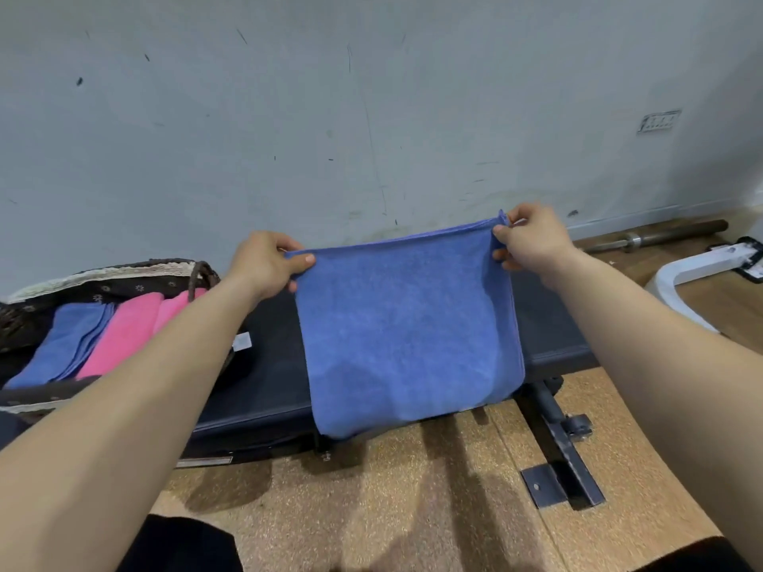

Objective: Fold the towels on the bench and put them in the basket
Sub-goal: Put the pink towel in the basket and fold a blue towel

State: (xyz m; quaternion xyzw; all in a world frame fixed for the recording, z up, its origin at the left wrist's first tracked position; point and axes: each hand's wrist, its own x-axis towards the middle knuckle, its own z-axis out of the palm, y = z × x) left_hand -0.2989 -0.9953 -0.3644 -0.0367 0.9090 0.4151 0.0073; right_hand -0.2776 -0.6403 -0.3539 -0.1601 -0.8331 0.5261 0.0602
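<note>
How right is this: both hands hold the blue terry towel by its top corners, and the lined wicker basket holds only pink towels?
Not only pink: the head view shows a folded blue towel beside pink towels in the lined wicker basket. The left hand and right hand hold the blue terry towel by its top corners.

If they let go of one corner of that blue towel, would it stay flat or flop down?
Probably flop: the blue towel hangs limp below the left hand and right hand, which pinch its top corners. It looks light, since fingertip pinches carry it. Its fuzzy cloth likely won't slip easily.
</note>
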